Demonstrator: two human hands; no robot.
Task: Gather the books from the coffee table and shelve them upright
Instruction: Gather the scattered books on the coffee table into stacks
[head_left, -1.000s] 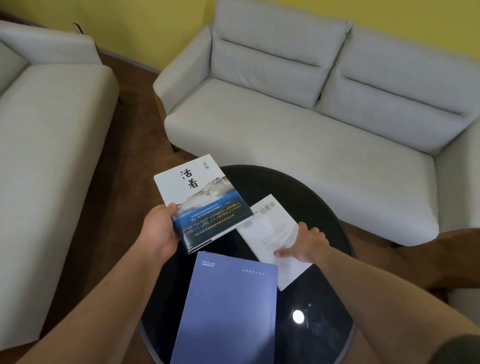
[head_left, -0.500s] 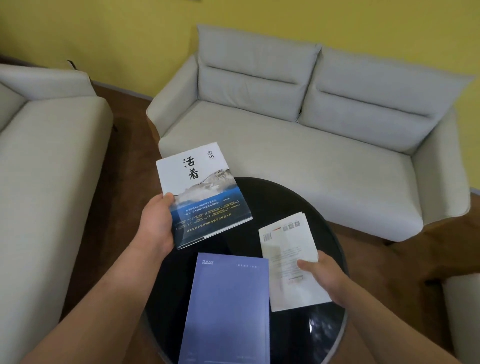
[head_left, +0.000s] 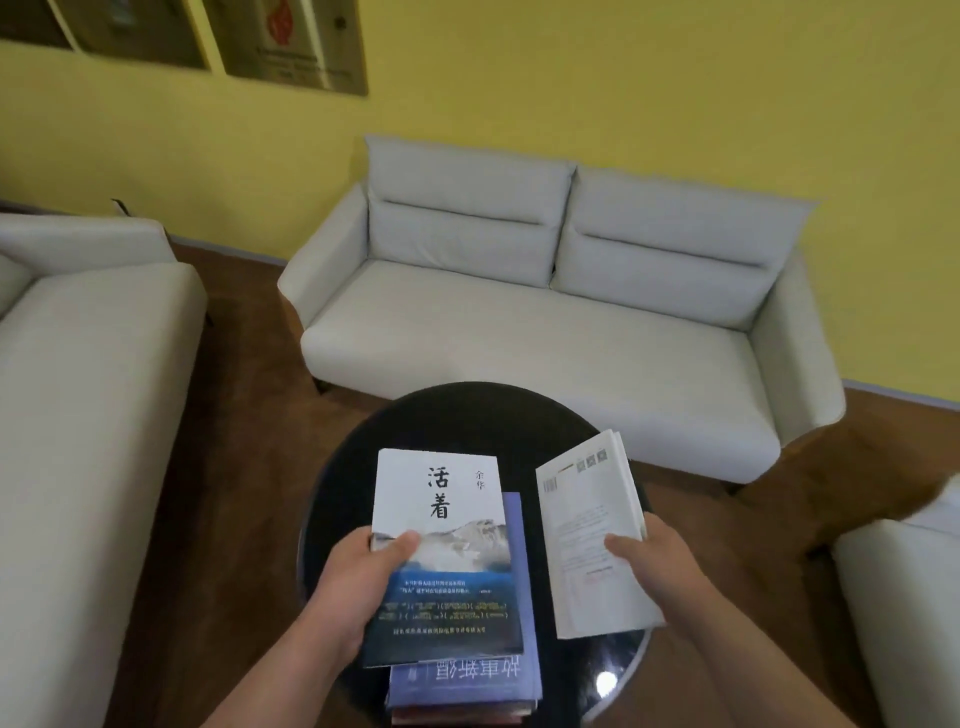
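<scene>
Clamped in my left grip (head_left: 358, 582), the landscape-cover book (head_left: 441, 556) tops the purple book (head_left: 514, 525); right grip (head_left: 647, 556) pinches the white paperback (head_left: 587, 540) for stacking.

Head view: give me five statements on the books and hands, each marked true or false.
1. The left hand holds the mountain-cover book. True.
2. The right hand is empty. False: it grips the white book.
3. The mountain-cover book lies over the blue book. True.
4. The coffee table is white and square. False: it is black and round.
5. A book lies on the sofa. False: no book shows on its seat.
</scene>
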